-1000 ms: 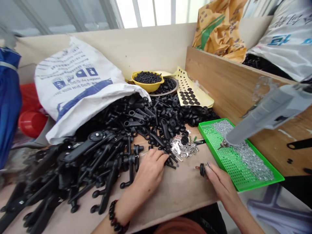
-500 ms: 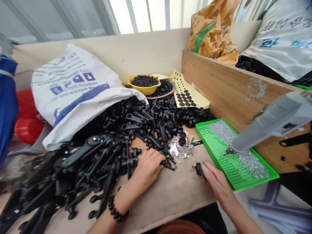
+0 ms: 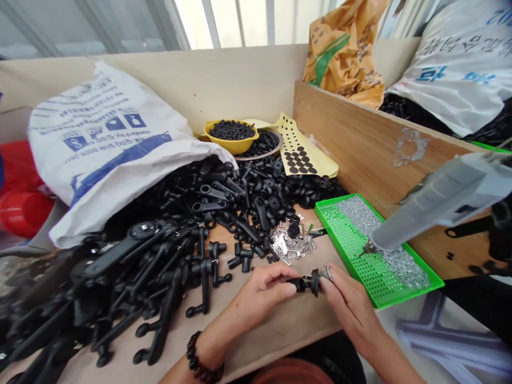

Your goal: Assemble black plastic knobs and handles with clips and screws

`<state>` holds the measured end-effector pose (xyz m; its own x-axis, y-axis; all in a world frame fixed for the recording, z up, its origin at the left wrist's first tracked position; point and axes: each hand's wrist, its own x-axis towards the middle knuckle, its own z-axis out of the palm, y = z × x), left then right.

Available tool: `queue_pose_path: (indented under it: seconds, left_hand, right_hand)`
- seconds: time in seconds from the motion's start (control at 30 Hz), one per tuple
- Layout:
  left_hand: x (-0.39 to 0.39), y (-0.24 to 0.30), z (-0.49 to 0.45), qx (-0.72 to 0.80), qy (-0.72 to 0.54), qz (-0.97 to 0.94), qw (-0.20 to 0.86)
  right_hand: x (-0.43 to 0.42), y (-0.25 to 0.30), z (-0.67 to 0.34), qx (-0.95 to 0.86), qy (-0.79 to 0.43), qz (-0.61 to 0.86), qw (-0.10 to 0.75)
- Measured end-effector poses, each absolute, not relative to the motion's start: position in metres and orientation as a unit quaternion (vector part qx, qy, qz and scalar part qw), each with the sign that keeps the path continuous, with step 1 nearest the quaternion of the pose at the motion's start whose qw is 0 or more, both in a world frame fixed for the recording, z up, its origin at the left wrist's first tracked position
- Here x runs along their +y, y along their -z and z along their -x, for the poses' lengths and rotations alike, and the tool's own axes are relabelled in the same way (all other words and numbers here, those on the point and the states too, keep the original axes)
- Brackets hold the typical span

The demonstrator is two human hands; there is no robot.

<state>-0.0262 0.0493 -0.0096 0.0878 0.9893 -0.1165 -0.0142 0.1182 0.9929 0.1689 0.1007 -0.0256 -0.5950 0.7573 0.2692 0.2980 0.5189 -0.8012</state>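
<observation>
My left hand [image 3: 264,292] pinches a small black plastic piece [image 3: 296,283] at the near edge of the table. My right hand [image 3: 347,304] grips a black round knob part [image 3: 314,281] with a metal end, and the two parts meet between my fingertips. Just beyond them lies a little heap of small silver metal clips [image 3: 292,242]. A large pile of black plastic handles and knobs [image 3: 176,234] spreads across the table to the left, spilling from a white woven sack [image 3: 104,149].
A green perforated tray [image 3: 360,256] with small silver screws sits on the right. A grey power screwdriver [image 3: 432,205] hangs over it, tip down. A yellow bowl [image 3: 231,137] of black screws, a yellow sticker sheet [image 3: 300,152] and a wooden divider [image 3: 380,154] stand behind.
My left hand left the pile with a small black piece and moved right to meet my right hand. My right hand lifted the knob part toward it. The view shifted slightly.
</observation>
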Motion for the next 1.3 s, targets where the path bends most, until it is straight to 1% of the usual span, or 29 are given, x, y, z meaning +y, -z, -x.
queue_pose_path:
  seconds: [0.13,0.23,0.37,0.5,0.63,0.7,0.97,1.1,1.3]
  left_hand:
    - [0.048,0.011,0.026,0.495,-0.468,-0.450,0.578]
    - [0.045,0.011,0.026,0.474,-0.502,-0.398,0.605]
    - [0.044,0.012,0.025,0.450,-0.543,-0.335,0.625]
    - [0.044,0.018,0.024,0.463,-0.561,-0.288,0.622]
    - [0.040,0.024,0.024,0.474,-0.556,-0.299,0.615]
    - [0.038,0.025,0.024,0.471,-0.555,-0.305,0.615]
    - [0.036,0.028,0.024,0.474,-0.548,-0.309,0.616]
    - [0.036,0.027,0.021,0.477,-0.540,-0.301,0.625]
    - [0.037,0.023,0.010,0.458,-0.521,-0.324,0.644]
  right_hand:
    - [0.101,0.021,-0.173,-0.820,-0.348,0.321,0.322]
    - [0.102,0.016,-0.177,-0.810,-0.354,0.331,0.331]
    - [0.106,0.023,-0.178,-0.822,-0.345,0.347,0.292]
    - [0.110,0.045,-0.173,-0.875,-0.261,0.327,0.243]
    - [0.111,0.060,-0.170,-0.901,-0.174,0.320,0.235]
    - [0.109,0.063,-0.170,-0.906,-0.152,0.321,0.231]
    - [0.109,0.063,-0.177,-0.895,-0.171,0.321,0.257]
    - [0.106,0.054,-0.181,-0.882,-0.193,0.328,0.278]
    - [0.103,0.035,-0.173,-0.914,-0.170,0.238,0.280]
